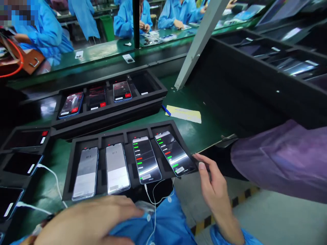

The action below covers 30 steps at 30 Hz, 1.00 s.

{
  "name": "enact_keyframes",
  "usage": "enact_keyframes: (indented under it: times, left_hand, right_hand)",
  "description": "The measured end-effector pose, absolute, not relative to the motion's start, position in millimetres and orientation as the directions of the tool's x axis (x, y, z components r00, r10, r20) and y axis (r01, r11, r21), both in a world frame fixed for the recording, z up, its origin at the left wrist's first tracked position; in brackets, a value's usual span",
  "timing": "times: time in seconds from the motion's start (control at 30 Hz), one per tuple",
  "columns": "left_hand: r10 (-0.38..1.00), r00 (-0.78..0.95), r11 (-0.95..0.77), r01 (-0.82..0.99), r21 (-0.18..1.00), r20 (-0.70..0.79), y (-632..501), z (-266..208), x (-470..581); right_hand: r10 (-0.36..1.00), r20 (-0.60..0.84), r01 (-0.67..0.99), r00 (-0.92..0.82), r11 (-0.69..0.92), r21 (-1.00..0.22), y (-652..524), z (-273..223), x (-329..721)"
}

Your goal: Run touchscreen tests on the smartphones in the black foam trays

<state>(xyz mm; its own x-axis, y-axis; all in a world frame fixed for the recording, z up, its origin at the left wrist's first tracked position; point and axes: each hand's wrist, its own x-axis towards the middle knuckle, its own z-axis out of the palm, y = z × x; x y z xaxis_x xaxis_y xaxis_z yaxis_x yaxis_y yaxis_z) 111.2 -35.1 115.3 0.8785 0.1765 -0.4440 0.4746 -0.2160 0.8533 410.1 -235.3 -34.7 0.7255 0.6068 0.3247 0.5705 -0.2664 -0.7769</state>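
A black foam tray in front of me holds several smartphones side by side. The two left ones, a phone and its neighbour, show grey-white screens. Coloured test lines appear on the third phone and on the rightmost phone, which lies askew. A white cable runs to the third phone's lower end. My right hand has thumb and forefinger at the tray's right edge, beside the askew phone. Blurred, my left hand hovers at the near left, its fingers apart from the thumb.
Behind stands another black tray with phones. Phones on white cables lie at left, including one phone. A blue pen touches a yellow paper slip. A grey post and a purple sleeve are at right.
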Motion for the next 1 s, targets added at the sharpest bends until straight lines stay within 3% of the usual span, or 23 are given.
enact_keyframes:
  times: [0.07, 0.17, 0.27, 0.37, 0.5, 0.67, 1.0]
  left_hand:
    - [0.164, 0.773, -0.19, 0.634, 0.75, -0.613, -55, 88, 111]
    - [0.347, 0.654, 0.153, 0.668, 0.729, -0.672, -91, 47, 115]
    - [0.523, 0.542, 0.473, 0.457, 0.753, -0.658, -123, 20, 136]
    - [0.609, 0.437, 0.675, 0.152, 0.722, -0.661, -141, 10, 163]
    - [0.686, 0.334, 0.705, -0.085, 0.704, -0.647, -150, 7, 183]
    - [0.686, 0.21, 0.727, -0.159, 0.668, -0.696, -160, 4, 194]
    - [0.764, 0.02, 0.633, -0.218, 0.743, -0.645, -180, -10, 218]
  right_hand:
    - [0.625, 0.319, 0.571, 0.713, -0.253, -0.781, -238, -41, 409]
    - [0.646, 0.364, 0.608, 0.671, -0.2, -0.768, -242, -45, 399]
    - [0.657, 0.369, 0.6, 0.657, -0.159, -0.784, -248, -45, 390]
    - [0.695, 0.338, 0.575, 0.635, -0.132, -0.808, -256, -45, 389]
    - [0.739, 0.28, 0.505, 0.613, -0.094, -0.858, -262, -47, 400]
    - [0.751, 0.264, 0.466, 0.606, -0.066, -0.882, -256, -47, 415]
    - [0.77, 0.317, 0.513, 0.554, -0.016, -0.858, -250, -41, 432]
